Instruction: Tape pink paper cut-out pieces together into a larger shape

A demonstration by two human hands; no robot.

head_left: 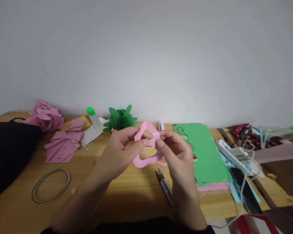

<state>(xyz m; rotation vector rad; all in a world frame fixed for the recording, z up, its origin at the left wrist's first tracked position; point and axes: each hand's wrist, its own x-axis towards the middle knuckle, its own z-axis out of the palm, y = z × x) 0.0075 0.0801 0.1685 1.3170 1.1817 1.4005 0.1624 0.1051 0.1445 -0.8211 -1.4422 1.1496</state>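
Pinching pink foam cutout (146,143) w/ both hands, left (120,148) & right (177,152), above scissors (164,185).

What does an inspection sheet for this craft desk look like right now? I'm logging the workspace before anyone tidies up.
Surface: wooden table, against a plain pale wall.
Job's things: pink paper cutout, flower-shaped with an open middle, held above the table; a small white strip sits on its upper edge.
Clutter: thread snips, pink paper pieces, crumpled pink paper, green paper ornament, green-capped glue bottle, green sheets, thin ring, black bag.
Grippers: left hand and right hand both pinch the cutout.
Cables: white cable runs from a white power strip.
Surroundings: mixed craft supplies far right, too blurred to name.
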